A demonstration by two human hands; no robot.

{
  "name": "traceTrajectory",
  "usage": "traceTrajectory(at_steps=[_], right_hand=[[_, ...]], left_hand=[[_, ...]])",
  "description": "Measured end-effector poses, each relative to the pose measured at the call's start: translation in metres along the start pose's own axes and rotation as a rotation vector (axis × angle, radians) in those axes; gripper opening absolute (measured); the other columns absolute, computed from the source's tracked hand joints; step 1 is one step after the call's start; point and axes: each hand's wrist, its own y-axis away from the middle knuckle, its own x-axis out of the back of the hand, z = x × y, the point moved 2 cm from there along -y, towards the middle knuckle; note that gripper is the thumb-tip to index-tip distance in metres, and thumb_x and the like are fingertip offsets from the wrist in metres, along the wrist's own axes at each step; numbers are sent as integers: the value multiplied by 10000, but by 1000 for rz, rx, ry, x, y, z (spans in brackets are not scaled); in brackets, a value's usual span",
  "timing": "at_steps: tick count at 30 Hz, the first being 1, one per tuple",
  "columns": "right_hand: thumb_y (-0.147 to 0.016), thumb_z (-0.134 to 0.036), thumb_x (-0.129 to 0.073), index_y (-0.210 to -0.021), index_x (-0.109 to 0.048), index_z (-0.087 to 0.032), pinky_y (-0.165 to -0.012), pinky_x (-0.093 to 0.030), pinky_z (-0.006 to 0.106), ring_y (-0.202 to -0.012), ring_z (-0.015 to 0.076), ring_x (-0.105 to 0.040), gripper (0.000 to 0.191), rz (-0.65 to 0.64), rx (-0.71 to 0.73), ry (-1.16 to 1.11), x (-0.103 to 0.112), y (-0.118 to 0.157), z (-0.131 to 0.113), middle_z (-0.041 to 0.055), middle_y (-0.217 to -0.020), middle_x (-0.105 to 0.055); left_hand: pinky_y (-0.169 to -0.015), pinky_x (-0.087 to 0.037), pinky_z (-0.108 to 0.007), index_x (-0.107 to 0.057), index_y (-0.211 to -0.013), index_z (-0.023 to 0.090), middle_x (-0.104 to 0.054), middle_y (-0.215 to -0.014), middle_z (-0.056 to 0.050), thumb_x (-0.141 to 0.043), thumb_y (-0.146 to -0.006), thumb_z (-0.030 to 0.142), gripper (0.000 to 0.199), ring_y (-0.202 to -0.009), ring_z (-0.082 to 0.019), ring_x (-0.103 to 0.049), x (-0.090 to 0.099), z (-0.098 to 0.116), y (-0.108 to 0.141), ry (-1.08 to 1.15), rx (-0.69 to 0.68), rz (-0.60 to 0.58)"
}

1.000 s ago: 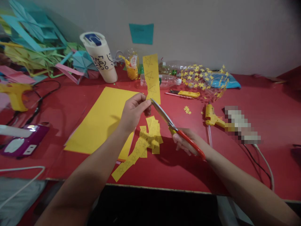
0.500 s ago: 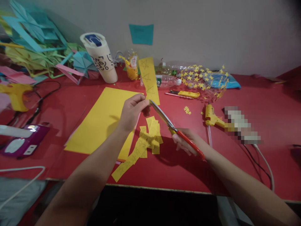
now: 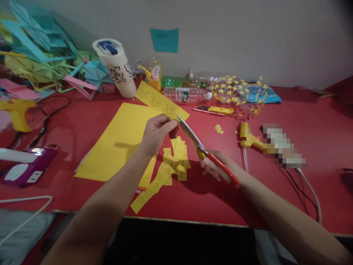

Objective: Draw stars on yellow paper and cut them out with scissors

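Note:
Between the thumb and fingers of my left hand (image 3: 159,133) is the lower end of a yellow paper strip (image 3: 154,100) with stars drawn on it. The strip slants up to the left. My right hand (image 3: 213,162) grips red-handled scissors (image 3: 205,149), whose blade tips lie at the strip's end beside my left fingertips. Whether the blades are touching the paper is hard to tell. Below my hands, several cut strips with drawn stars (image 3: 165,171) overlap on the red table. Yellow paper sheets (image 3: 116,143) lie stacked under my left forearm.
Small cut stars (image 3: 219,129), a yellow box cutter (image 3: 220,110) and a yellow glue gun (image 3: 248,137) lie to the right. Plastic bottles (image 3: 176,95) and a star-covered clear bottle (image 3: 234,92) lie behind. A white tumbler (image 3: 118,71) stands back left, near folded paper shapes (image 3: 41,48).
The yellow strip has swung from nearly upright to a leftward slant as my left hand turned it. My right hand and the scissors have barely moved.

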Motion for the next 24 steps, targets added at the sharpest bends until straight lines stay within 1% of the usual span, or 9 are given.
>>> traceTrajectory(at_steps=[4, 7, 13, 19, 24], right_hand=[[-723, -881, -482, -711, -466, -221, -612, -535, 327, -346, 62, -369, 660, 3, 3, -2, -3, 0, 0, -119, -436, -370], [-722, -886, -474, -711, -446, -224, -621, -539, 331, -353, 61, -371, 663, 14, 7, -3, -5, 1, -1, -119, -448, -369], [-724, -888, -467, -709, -422, -231, -579, -528, 314, -356, 63, -370, 658, 13, 11, -20, -7, 1, 2, -120, -437, -356], [-695, -915, -454, -663, -401, -243, -576, -551, 320, -344, 73, -386, 675, 50, 0, -44, -11, 0, 0, -118, -401, -354], [-714, -890, -478, -659, -390, -249, -559, -554, 315, -333, 74, -381, 650, 76, -19, -40, -11, 0, 1, -122, -387, -341]], left_hand=[[-481, -492, -237, -623, -568, 181, -603, -512, 11, -633, -746, 259, 195, -459, -92, -559, -4, 1, 1, -11, -3, 7], [-484, -494, -237, -631, -571, 178, -607, -511, 9, -636, -752, 271, 205, -463, -94, -562, -5, 1, 2, -19, -3, 9], [-484, -486, -231, -648, -590, 178, -612, -513, 11, -638, -768, 264, 197, -465, -90, -564, -6, -1, 4, 4, -5, 5], [-500, -491, -234, -650, -584, 179, -613, -516, 9, -640, -782, 265, 216, -474, -89, -561, -6, -4, 4, 20, 11, 1], [-506, -491, -244, -653, -593, 181, -616, -524, 2, -631, -785, 269, 212, -483, -96, -562, -6, -4, 3, 12, 22, -5]])
